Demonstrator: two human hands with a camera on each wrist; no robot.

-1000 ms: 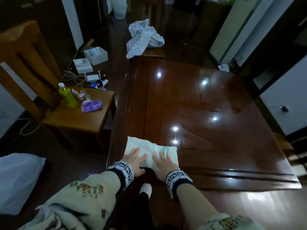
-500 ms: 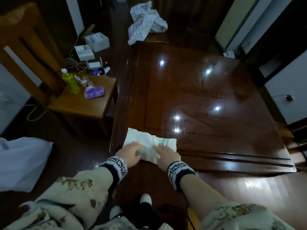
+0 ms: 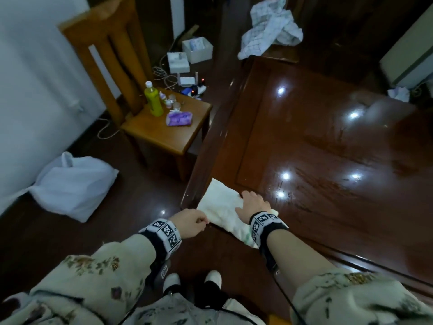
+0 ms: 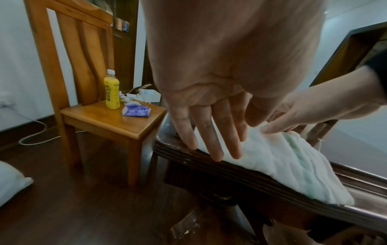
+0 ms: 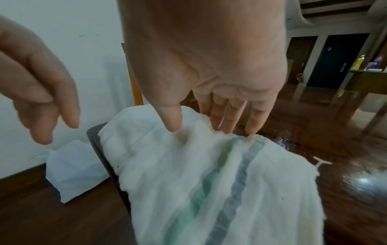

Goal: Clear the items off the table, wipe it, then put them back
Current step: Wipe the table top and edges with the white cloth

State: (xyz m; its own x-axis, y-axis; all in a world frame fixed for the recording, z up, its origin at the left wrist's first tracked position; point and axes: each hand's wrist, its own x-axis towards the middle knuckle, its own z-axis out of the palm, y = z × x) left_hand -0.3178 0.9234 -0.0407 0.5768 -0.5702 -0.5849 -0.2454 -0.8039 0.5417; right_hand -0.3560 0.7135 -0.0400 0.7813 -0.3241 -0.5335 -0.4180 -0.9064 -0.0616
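Observation:
A white cloth [image 3: 222, 204] with green and grey stripes [image 5: 220, 190] lies on the near left corner of the dark red table [image 3: 328, 148] and hangs over its near edge. My right hand [image 3: 251, 202] presses on it with straight fingers and the thumb [image 5: 170, 122] dug into the fabric. My left hand [image 3: 191, 221] is off the cloth, just left of it by the table's corner, fingers loose [image 4: 211, 142]. A yellow bottle [image 3: 153, 102], a purple tissue pack [image 3: 179, 118] and small trinkets stand on the wooden chair [image 3: 164, 137] to the left.
A white bag [image 3: 75, 184] lies on the floor at the left. Boxes and cables [image 3: 187, 55] sit on the floor behind the chair. A checked cloth [image 3: 269, 29] is draped at the table's far end. My feet [image 3: 210, 277] stand below the near edge.
My left hand has come off the cloth and moved to the table's corner. The cloth has slid to the near left corner and over the near edge. My head has turned left.

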